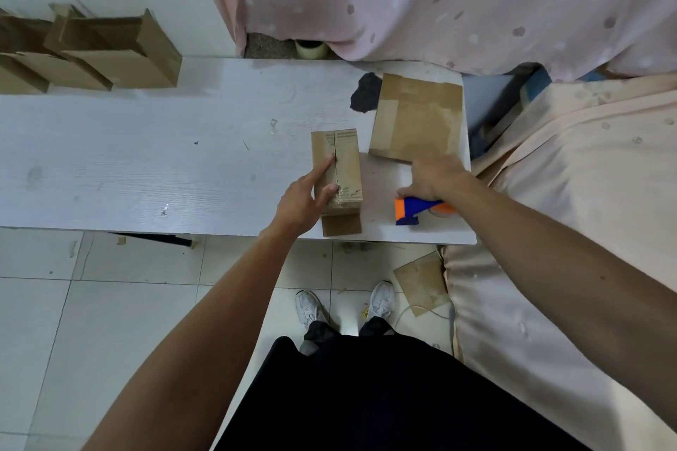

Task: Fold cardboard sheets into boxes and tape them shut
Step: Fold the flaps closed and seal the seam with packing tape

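At the near edge of the bench (146,157), a blue-and-orange tape dispenser (414,210) lies just right of the box (346,157), with bare bench between them. The right grip (434,176) sits over the dispenser's far side. Whether it holds the tool or only touches it cannot be told.

The box's long axis runs near to far, and its top seam follows that line. A loose flap (342,225) sticks out at the near end. The left grip (304,196) is spread on the box, its forefinger straight along the seam and its thumb pressing the near end, so it pins the flaps rather than clasping them. The tape would probably be drawn along this axis, and the right grip is the nearer one to the dispenser.

Faint print marks the box's far end but is too small to read.

Farther right lies a flat cardboard sheet (417,117), and far left a stack of folded boxes (110,59).
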